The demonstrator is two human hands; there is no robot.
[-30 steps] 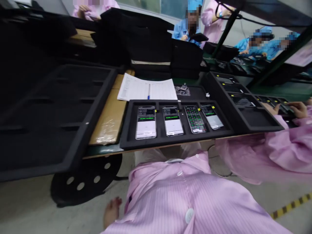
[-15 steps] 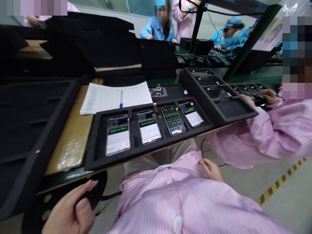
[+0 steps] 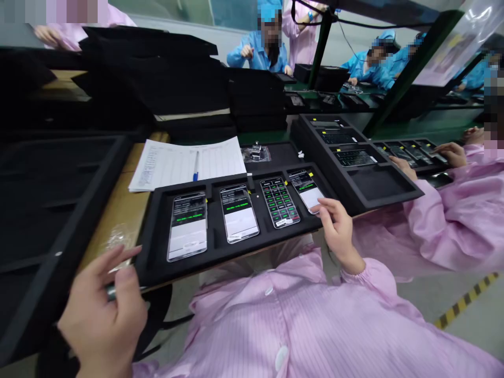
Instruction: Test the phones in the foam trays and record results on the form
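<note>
A black foam tray (image 3: pixel 157 262) lies at the bench edge in front of me with four lit phones in its slots. My right hand (image 3: pixel 336 228) reaches over the tray's right end, fingers stretched out, fingertips on the lower end of the rightmost phone (image 3: pixel 306 188). My left hand (image 3: pixel 102 315) is curled beside the tray's near left corner, thumb and fingers pinching a thin grey thing that I cannot make out. The other phones (image 3: pixel 238 212) lie untouched.
Behind the tray lies a paper sheet (image 3: pixel 173 163) with a blue pen (image 3: pixel 196 167) and a small bagged metal part (image 3: pixel 255 153). A large black tray (image 3: pixel 47 210) fills the left. A co-worker's hands (image 3: pixel 449 152) work on phones in trays (image 3: pixel 378 184) at right. Black boxes (image 3: pixel 177 79) stand behind.
My right hand rose from my lap onto the rightmost phone. My left hand came up to the tray's near left corner. The view shifted slightly.
</note>
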